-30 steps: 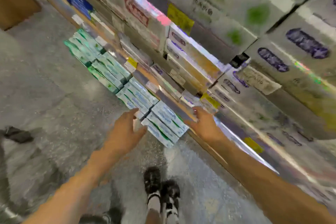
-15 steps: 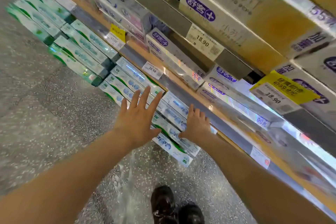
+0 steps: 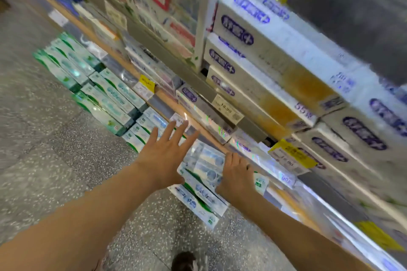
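A stack of white, blue and green toothpaste boxes lies on the bottom shelf of a shop rack, sticking out toward the aisle. My left hand is spread flat with straight fingers at the stack's left end. My right hand rests on the stack's right end, fingers bent over the boxes' far edge; the fingertips are hidden. Neither hand lifts a box.
More green-and-white boxes line the bottom shelf to the left. Upper shelves hold large white boxes with purple logos and price tags. Speckled grey floor lies left; my shoe shows below.
The view swung up and left along the shelves. Both hands stay on the same stack of boxes; the left hand's fingers stay spread, the right hand sits slightly further right.
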The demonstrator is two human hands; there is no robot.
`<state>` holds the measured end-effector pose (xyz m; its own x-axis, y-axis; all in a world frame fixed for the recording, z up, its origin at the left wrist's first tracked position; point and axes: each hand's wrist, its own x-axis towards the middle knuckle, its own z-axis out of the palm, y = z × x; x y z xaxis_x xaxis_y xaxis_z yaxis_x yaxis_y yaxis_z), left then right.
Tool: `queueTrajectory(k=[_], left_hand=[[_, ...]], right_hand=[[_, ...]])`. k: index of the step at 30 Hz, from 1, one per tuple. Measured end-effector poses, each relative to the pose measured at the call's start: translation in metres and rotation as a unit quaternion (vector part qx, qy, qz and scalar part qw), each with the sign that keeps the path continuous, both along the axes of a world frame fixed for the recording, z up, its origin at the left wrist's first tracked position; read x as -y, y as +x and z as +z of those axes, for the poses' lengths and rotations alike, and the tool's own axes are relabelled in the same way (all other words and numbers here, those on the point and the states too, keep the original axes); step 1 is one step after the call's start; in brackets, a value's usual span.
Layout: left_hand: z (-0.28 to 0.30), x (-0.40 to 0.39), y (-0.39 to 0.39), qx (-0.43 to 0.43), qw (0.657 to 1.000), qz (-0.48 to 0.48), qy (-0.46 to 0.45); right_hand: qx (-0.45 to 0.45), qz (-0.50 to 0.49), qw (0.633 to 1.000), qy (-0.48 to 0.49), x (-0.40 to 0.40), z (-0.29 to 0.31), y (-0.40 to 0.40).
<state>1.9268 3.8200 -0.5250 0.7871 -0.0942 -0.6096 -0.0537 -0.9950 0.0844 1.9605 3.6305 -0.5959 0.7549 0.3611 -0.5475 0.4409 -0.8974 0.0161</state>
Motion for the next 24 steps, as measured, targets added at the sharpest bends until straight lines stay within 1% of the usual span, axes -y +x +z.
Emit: queueTrajectory(k=[3,5,6,7,8,10,11,13,15,17,18,20,22,23,24], left_hand=[[0.070,-0.005,0.006,0.046,0.997,-0.050,0.020],[0.124,-0.014,-0.001,0.083,0.994,-0.064,0.041],[0.155,-0.019,-0.006,0.121,0.990,-0.058,0.053],[0.188,-0.025,-0.013,0.181,0.979,-0.064,0.071],[0.221,-0.030,-0.024,0.230,0.970,-0.048,0.070],[0.286,-0.036,-0.048,0.320,0.945,-0.026,0.068],[0.330,-0.037,-0.063,0.339,0.937,-0.005,0.088],[0.389,-0.036,-0.084,0.361,0.927,0.005,0.098],[0.465,-0.035,-0.122,0.389,0.912,0.023,0.128],[0.533,-0.027,-0.168,0.414,0.892,0.076,0.163],[0.562,-0.026,-0.191,0.430,0.879,0.100,0.181],[0.610,-0.022,-0.236,0.466,0.842,0.153,0.225],[0.647,-0.018,-0.283,0.494,0.801,0.204,0.268],[0.662,-0.017,-0.307,0.506,0.781,0.235,0.281],[0.675,-0.015,-0.331,0.515,0.761,0.266,0.292]], right_hand=[[-0.013,0.042,0.998,0.044,-0.026,0.105,0.015],[0.004,0.085,0.993,0.087,-0.041,0.189,0.020],[0.020,0.112,0.988,0.105,-0.047,0.229,0.019],[0.059,0.140,0.980,0.127,-0.051,0.267,0.016],[0.120,0.171,0.967,0.146,-0.054,0.303,0.011],[0.185,0.175,0.948,0.194,-0.059,0.374,0.000],[0.202,0.188,0.935,0.221,-0.063,0.416,-0.010],[0.238,0.238,0.909,0.245,-0.065,0.466,-0.021],[0.270,0.298,0.869,0.290,-0.066,0.538,-0.041],[0.296,0.351,0.830,0.316,-0.069,0.602,-0.068],[0.311,0.380,0.804,0.336,-0.073,0.630,-0.081],[0.351,0.430,0.735,0.389,-0.085,0.680,-0.109],[0.386,0.464,0.658,0.449,-0.096,0.721,-0.140],[0.400,0.469,0.625,0.479,-0.102,0.738,-0.156],[0.410,0.462,0.600,0.508,-0.108,0.753,-0.173]])
